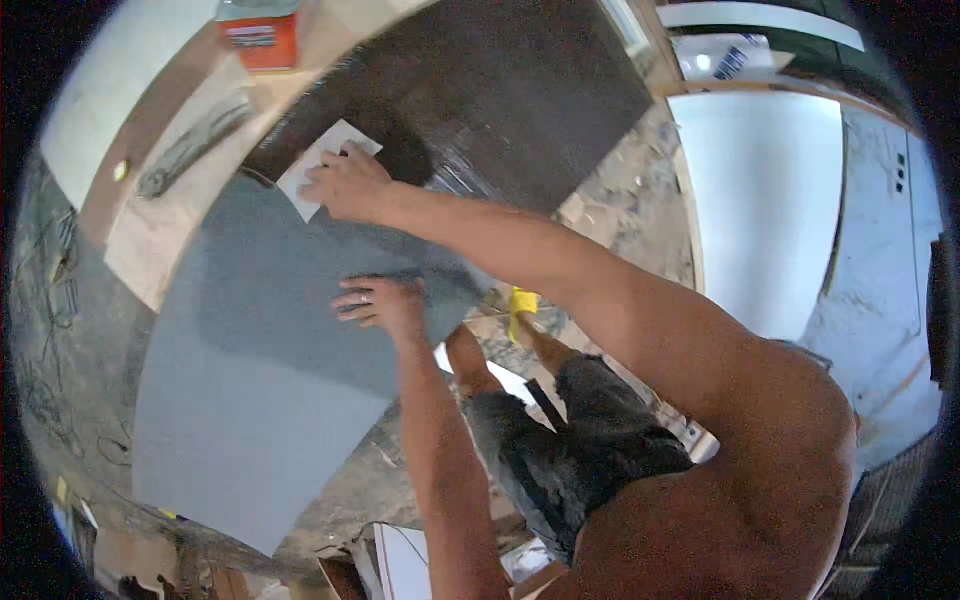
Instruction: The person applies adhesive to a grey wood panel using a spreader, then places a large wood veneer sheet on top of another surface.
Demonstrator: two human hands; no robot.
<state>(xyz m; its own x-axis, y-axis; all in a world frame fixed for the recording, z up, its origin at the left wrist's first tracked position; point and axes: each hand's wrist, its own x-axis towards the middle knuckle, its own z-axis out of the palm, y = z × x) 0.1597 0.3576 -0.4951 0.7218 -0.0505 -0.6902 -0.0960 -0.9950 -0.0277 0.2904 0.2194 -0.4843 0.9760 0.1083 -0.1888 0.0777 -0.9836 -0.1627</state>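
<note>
A white rectangular pad [340, 135] is held by the right hand [350, 188], fingers bent and slightly spread, at 11 o'clock from the left hand [392, 303], spread-fingered over the grey panel [255, 320].

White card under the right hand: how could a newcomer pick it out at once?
Take the large panel, brown in its upper part, grey below. Where these colours meet, near the left edge, the right hand lies over the card. Unlike the brown and grey around, it is white and straight-edged.
</note>
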